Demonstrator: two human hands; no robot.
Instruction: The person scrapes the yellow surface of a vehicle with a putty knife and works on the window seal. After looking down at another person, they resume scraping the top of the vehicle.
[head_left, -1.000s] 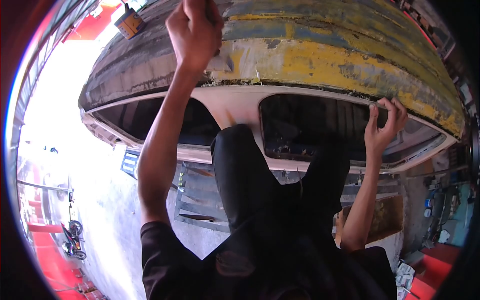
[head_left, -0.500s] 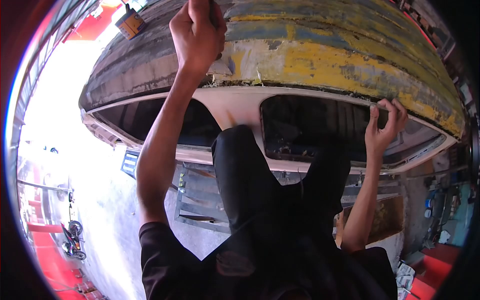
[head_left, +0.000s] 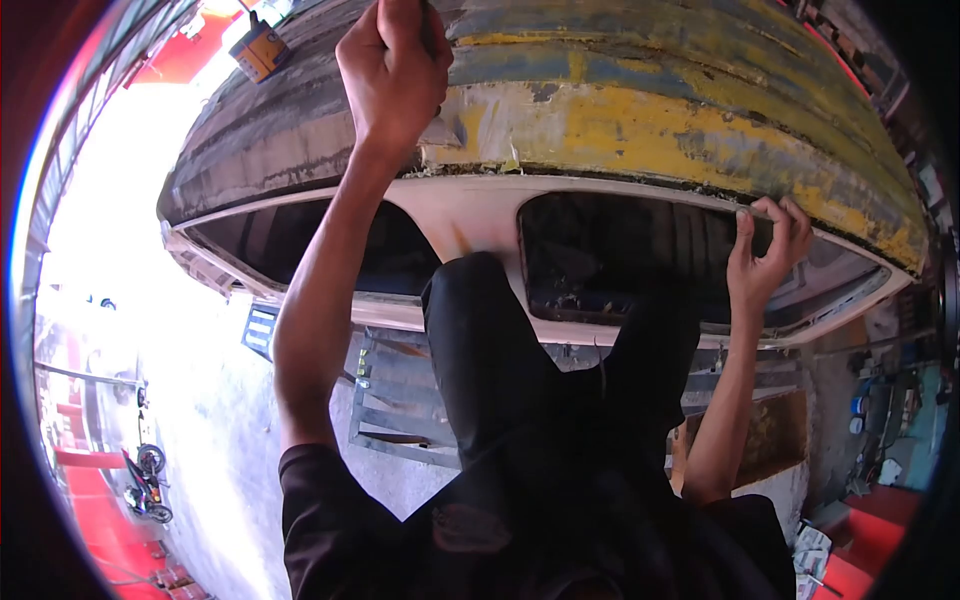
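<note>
In front of me is the roof (head_left: 640,125) of a vehicle, its yellow and grey-blue paint worn and patchy. High over the roof, my left hand (head_left: 395,80) is closed in a fist around a dark handle. A flat greyish corner, like a scraper blade (head_left: 447,130), shows below the fist; most of the tool is hidden. To the right, my right hand (head_left: 768,245) hooks its curled fingers over the roof edge (head_left: 690,187), just above a dark side window (head_left: 620,250). The thumb rests apart from the fingers, against the same edge.
A yellow and dark can (head_left: 260,50) stands on the roof at upper left. My knees (head_left: 480,285) are against the pale window pillar (head_left: 485,215). Below lie a slatted dark frame (head_left: 400,405) and a brown board (head_left: 775,435). A motorcycle (head_left: 148,480) is parked far left.
Almost nothing differs. My left hand has shifted very slightly, and my right hand has slid a few pixels to the left along the roof edge.
</note>
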